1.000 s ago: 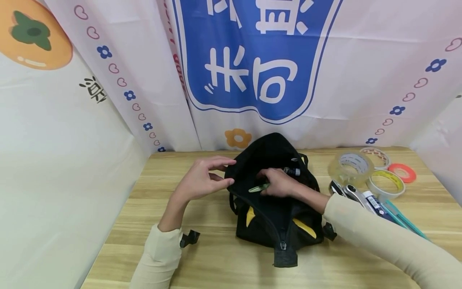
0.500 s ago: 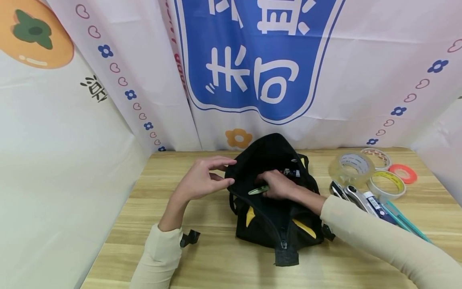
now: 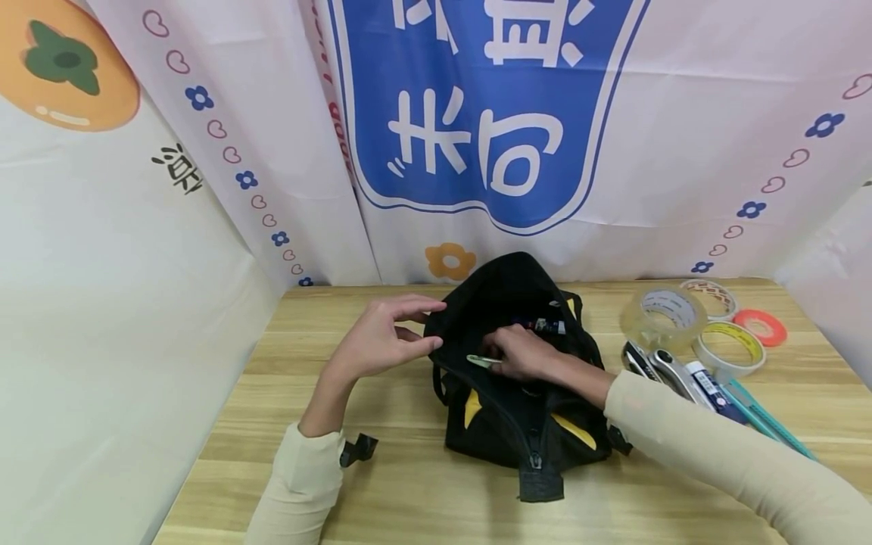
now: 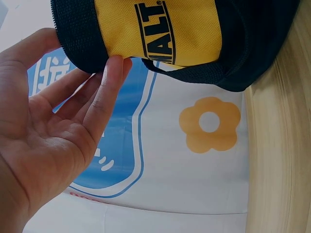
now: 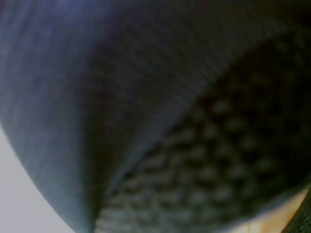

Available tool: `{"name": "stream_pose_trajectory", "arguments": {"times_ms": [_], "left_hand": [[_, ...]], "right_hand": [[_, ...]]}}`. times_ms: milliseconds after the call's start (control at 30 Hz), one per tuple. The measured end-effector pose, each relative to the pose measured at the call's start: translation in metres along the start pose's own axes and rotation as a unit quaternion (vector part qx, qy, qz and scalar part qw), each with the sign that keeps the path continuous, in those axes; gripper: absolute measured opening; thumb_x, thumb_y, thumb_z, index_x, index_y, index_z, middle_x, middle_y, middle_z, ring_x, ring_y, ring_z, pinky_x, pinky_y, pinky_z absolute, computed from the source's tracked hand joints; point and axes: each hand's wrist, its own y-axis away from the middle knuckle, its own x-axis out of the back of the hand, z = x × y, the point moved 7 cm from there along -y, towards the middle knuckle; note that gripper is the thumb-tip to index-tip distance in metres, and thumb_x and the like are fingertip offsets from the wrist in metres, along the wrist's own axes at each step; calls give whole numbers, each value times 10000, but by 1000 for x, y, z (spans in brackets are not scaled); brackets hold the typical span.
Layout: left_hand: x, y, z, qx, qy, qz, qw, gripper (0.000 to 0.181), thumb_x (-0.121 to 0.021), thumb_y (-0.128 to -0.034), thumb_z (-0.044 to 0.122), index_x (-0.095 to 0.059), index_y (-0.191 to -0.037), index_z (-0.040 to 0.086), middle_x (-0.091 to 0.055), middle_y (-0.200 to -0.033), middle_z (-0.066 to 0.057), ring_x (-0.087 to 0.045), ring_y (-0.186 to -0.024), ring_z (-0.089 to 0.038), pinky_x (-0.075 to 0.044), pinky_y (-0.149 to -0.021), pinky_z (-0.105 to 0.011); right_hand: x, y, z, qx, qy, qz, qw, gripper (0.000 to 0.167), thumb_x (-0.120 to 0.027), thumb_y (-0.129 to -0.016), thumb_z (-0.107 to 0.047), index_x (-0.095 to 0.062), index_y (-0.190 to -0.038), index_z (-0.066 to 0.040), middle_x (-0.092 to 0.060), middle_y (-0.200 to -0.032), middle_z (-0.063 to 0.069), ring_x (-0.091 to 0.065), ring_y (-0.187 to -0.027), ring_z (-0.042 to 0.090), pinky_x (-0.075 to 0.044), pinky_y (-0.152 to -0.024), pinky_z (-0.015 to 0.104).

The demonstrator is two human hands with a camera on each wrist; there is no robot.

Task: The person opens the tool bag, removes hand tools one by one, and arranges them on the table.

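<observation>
A black and yellow tool bag [image 3: 477,435] stands unzipped on the table, its mouth held wide. My left hand [image 3: 384,337] pinches the left rim of that mouth. In the left wrist view, the fingers [image 4: 104,94] press on the bag's yellow outer side by the zip edge. My right hand [image 3: 521,352] reaches inside the bag with curled fingers, holding a slim pale green object [image 3: 482,361] whose end sticks out to the left; its kind is unclear. Beside the hand in the bag lies a small dark tube with a white end [image 3: 550,326]. Dark, blurred fabric fills the right wrist view.
Right of the bag lie a clear tape roll [image 3: 664,316], a white and yellow tape roll [image 3: 730,347], a red tape roll [image 3: 761,327], a patterned roll [image 3: 710,297], metal tools [image 3: 674,371], a glue stick [image 3: 706,381] and a teal cutter [image 3: 770,416]. A printed curtain [image 3: 654,182] hangs behind.
My right hand has shifted slightly down inside the bag, and the pale green object has tilted and shows less. More of the dark tube is visible. The left hand stays put.
</observation>
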Motion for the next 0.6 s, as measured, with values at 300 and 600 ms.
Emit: {"name": "stream_pose_trajectory", "arguments": {"times_ms": [300, 600], "left_hand": [[-1, -1, -4, 127, 61, -26, 9999, 469, -832, -927, 99, -723, -1381, 60, -698, -1431, -136, -749, -1145, -304, -676, -866, -297], [-2, -1, -4, 62, 122, -28, 9999, 467, -830, -925, 84, -722, -1378, 48, -700, -1428, -142, -753, -1142, -308, -677, -865, -298]], "right_hand": [[42, 16, -49, -122, -256, 227, 9993, 190, -764, -964, -114, -798, -1149, -81, -774, -1019, 45, -705, -920, 157, -608, -826, 348], [71, 25, -59, -313, -543, 517, 9967, 235, -763, -979, -134, -782, -1204, -67, -750, -1033, 50, -692, -891, 127, -619, -815, 337]]}}
